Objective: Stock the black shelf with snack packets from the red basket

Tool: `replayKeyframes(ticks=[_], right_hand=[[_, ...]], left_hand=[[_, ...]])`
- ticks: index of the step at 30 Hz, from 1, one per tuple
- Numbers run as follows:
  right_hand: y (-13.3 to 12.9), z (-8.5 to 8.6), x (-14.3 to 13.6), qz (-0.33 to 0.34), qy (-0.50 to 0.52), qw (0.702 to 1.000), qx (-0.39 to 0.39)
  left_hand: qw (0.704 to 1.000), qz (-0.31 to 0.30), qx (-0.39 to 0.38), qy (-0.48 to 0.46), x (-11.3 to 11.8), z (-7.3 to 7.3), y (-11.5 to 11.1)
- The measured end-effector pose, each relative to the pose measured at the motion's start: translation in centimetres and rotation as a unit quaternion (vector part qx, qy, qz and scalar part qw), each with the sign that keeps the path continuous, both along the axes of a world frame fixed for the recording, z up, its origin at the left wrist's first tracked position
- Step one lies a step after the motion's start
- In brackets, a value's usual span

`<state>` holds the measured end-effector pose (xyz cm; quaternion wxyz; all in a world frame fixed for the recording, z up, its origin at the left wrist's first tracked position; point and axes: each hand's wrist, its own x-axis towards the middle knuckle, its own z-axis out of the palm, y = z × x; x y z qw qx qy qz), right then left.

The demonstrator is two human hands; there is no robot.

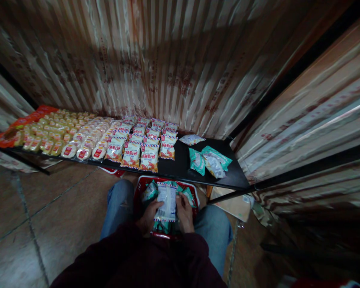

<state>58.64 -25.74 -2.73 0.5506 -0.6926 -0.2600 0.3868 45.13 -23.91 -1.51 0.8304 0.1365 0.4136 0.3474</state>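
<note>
A white snack bag (167, 203) with striped ends is held over the basket, its printed back side facing up. My left hand (148, 217) pinches its left edge with the thumb on top. At the bag's right edge my right hand (185, 215) has its fingers closed against the side. Beneath them, between my knees, is a red plastic basket (136, 195) with several teal snack packets (150, 192) inside. Part of the basket's contents is hidden by the bag and my hands.
A black shelf (183, 168) spans the front. Rows of white-and-orange snack bags (132, 154) stand beside round wrapped cakes (84, 152) and yellow wrapped cakes (52, 146). Loose teal packets (197, 161) and white bags (192, 139) lie at the right. Black frame bars (303, 170) flank it.
</note>
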Motion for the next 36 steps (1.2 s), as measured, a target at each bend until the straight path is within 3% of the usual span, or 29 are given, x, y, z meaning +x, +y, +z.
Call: replayKeyframes(ticks=[6, 13, 18, 26, 31, 36], right_hand=[[-0.6, 0.4, -1.2, 0.056, -0.158, 0.986, 0.027], [-0.5, 1.6, -1.3, 0.047, -0.259, 0.962, 0.067], [-1.1, 2.6, -1.5, 0.044, -0.175, 0.983, 0.04], [-1.6, 5.0, -2.1, 0.067, 0.016, 0.997, 0.036], [-1.4, 4.9, -2.4, 0.11, 0.087, 0.989, 0.034], [-1.6, 4.1, -2.5, 0.072, 0.184, 0.979, 0.046]], left_hand=[[0.998, 0.033, 0.045, 0.029, -0.2, -0.1, 0.2], [0.994, 0.03, 0.083, 0.066, 0.1, 1.6, -0.3], [0.985, 0.059, 0.132, 0.095, 0.2, 2.6, -0.1], [0.949, 0.032, 0.238, 0.205, -0.2, 2.3, 0.2], [0.928, 0.042, 0.257, 0.266, 0.2, 2.8, -0.1], [0.927, 0.079, 0.235, 0.282, 0.2, 2.3, -0.1]])
